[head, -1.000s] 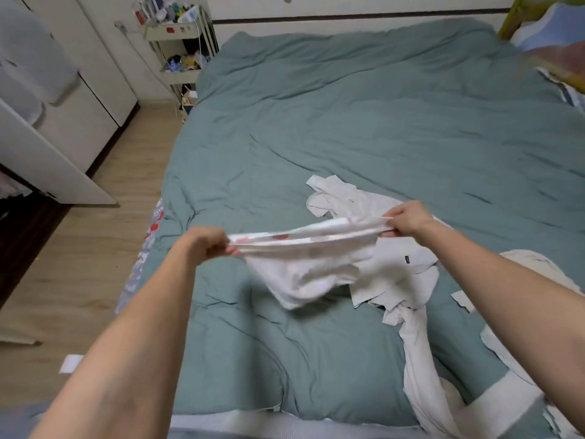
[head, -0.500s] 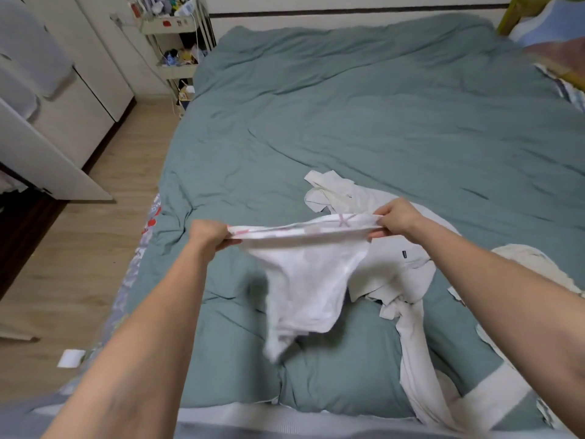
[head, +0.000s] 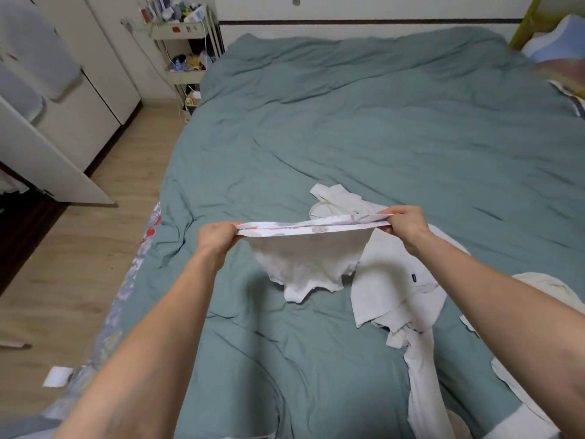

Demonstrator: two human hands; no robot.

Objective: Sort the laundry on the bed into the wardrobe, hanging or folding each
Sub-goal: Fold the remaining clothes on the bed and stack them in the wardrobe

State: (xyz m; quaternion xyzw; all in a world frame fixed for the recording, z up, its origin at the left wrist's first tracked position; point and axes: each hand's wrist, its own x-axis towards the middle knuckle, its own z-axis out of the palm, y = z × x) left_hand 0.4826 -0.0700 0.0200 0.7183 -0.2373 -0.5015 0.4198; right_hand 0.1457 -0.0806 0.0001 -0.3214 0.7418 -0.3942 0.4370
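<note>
Head view, as I read it from my remote station: the left hand [head: 217, 236] and the right hand [head: 402, 224] each pinched one end of a small white garment with a pink-printed band [head: 311, 248], holding that band stretched level above the near middle of the teal quilted bed [head: 380, 122]. The loose body of the garment hung below the band, its lowest point close to the quilt; I could not tell whether it touched. Just to the right lay a crumpled white long-sleeved shirt [head: 395, 299], one sleeve trailing toward the near edge of the bed.

I judged the main risk to be a slip: both grips sat at the very ends of the band, so a weak pinch on either side would have dropped the piece in a heap. Lowered carelessly, it could also have landed on the shirt and tangled with it, spoiling any fold.

Fingertips were curled under and mostly out of sight, so the depth of each pinch was unclear. The print on the band was too blurred to read. The white wardrobe [head: 72, 99] at far left was cut off by the frame, its interior dark. More pale cloth [head: 538, 289] at the right edge ran out of view.
</note>
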